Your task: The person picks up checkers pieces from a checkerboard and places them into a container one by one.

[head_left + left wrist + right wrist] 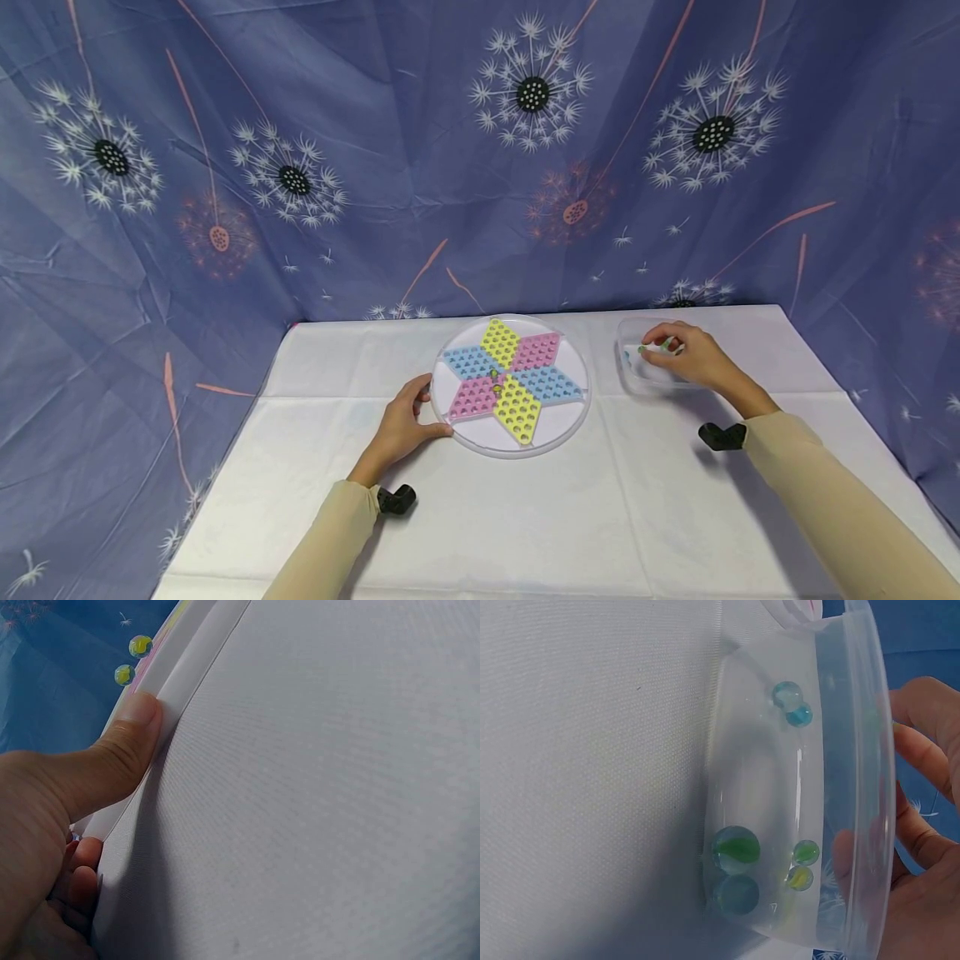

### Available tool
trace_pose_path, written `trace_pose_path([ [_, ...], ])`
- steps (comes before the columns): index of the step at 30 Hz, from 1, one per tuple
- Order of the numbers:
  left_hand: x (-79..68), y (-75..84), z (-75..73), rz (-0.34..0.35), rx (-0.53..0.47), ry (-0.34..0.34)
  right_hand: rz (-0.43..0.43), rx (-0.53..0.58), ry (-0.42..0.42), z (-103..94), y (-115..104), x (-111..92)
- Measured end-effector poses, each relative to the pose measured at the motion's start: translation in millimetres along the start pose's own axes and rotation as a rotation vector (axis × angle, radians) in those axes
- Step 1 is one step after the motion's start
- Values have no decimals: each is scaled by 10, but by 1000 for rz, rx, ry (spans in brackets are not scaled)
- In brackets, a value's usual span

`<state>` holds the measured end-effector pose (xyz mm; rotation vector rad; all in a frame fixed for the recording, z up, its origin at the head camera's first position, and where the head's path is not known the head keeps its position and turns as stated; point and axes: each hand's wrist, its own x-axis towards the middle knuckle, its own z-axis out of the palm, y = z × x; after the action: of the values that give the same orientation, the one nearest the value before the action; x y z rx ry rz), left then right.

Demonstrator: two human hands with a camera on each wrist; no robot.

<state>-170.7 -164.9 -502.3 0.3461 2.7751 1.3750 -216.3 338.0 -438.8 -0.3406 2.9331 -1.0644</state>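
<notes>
A round white Chinese checkers board (pixel 555 429) lies on the table, its star of holes in yellow, pink and blue. Two marbles (pixel 140 646) with yellow inside sit near the star's centre. My left hand (pixel 405 425) holds the board's left edge, thumb on the rim (pixel 187 690) and fingertips lower along the side. Over a clear plastic box (pixel 637 385) at the right, my right hand (pixel 690 354) pinches a small green marble (pixel 642 349) between thumb and index finger. Several glass marbles, among them a green one (pixel 737 850) and a blue one (pixel 799 715), lie in the box.
A white cloth (pixel 525 525) with fold creases covers the table. Behind it and along both sides hangs a blue curtain (pixel 420 167) with dandelion prints. The box stands a short gap to the right of the board, near the table's back edge.
</notes>
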Motion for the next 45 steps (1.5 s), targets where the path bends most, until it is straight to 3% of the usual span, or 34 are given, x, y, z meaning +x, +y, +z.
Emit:
trace_pose_path([
  [26, -8, -10, -11, 10, -3, 9, -13, 7, -10, 12, -21, 35],
  [45, -5, 2, -10, 20, -8, 3, -55, 1, -26, -55, -241, 157],
])
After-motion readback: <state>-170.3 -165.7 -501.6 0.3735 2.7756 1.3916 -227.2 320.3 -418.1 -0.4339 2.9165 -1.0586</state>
